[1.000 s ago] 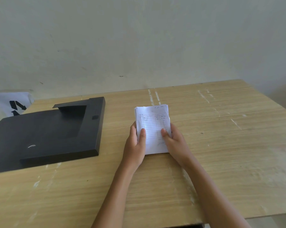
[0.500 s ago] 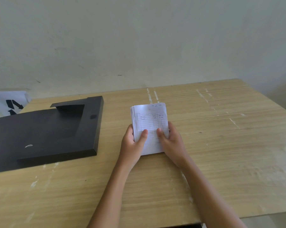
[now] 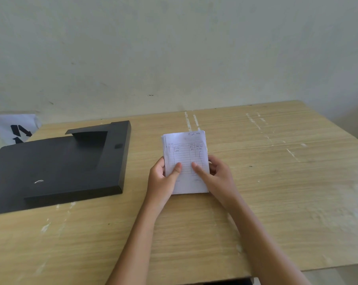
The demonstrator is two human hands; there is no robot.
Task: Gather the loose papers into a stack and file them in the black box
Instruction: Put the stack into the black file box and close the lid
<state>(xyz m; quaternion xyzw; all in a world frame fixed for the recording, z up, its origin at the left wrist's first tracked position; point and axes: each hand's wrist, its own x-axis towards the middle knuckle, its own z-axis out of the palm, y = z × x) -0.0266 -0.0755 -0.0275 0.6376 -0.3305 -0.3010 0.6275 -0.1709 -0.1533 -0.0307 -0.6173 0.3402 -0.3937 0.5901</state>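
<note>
Papers are gathered, so that half looks done: one stack, standing tilted near the middle of the worktop, bottom edge apparently down on the wood. My left hand clamps its left edge, thumb across the front; my right hand clamps the right edge the same way. The top edges look a bit uneven, so maybe a tap to square them. Filing is left: the box sits by the left edge, apart from the stack.

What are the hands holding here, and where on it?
The paper stack, held by both hands at its lower half: left hand on the left edge, right hand on the right edge, thumbs on top.
</note>
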